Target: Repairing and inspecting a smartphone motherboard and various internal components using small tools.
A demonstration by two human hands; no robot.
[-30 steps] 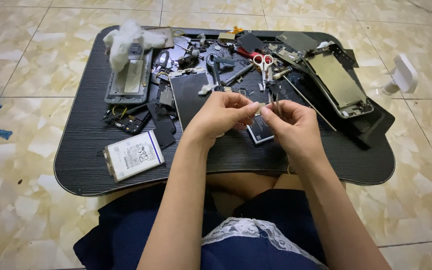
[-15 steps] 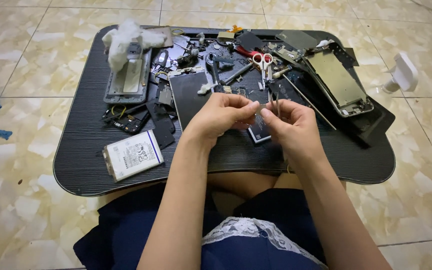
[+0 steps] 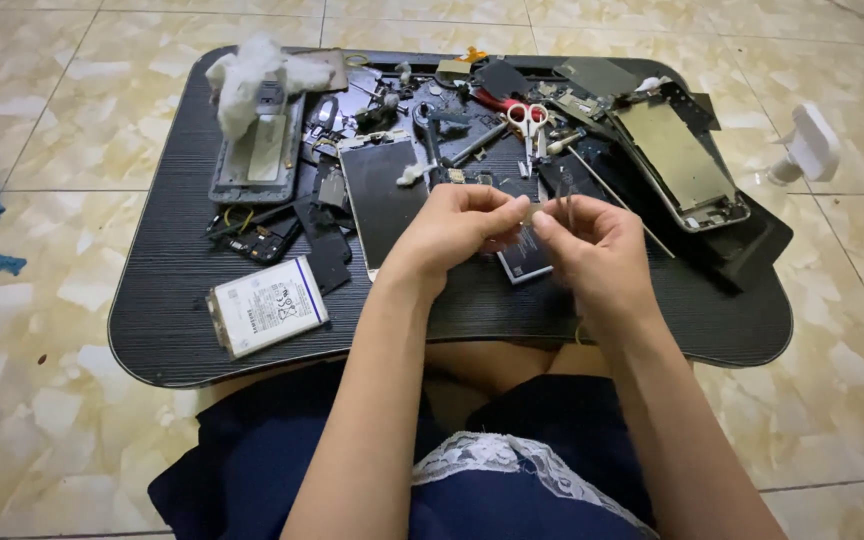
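**Two hands meet over a small part above a cluttered worktop**

A person seated on a tiled floor works with both hands raised just above a black worktop (image 3: 202,330) strewn with dismantled phone parts. The left hand (image 3: 457,225) has its fingers (image 3: 507,208) pinched narrow around something small; what it is cannot be made out, as the piece is hidden between the fingertips. The right hand (image 3: 592,240) is closed on a pair of thin metal tweezers (image 3: 564,190), tips pointing up and away, the fingers (image 3: 552,225) of both hands nearly touching. Directly beneath them lies a dark flat battery (image 3: 524,258); just beyond the left fingers sits a black phone panel (image 3: 382,195). Well off to the left of the fingers rests a white battery (image 3: 267,303), and past the right fingers an opened phone frame (image 3: 680,162) and red-handled scissors (image 3: 520,112).

A step this fine seems best done with wrists steadied, the pinch kept light, and the tweezer tips brought in slowly so the small piece does not spring away into the clutter.
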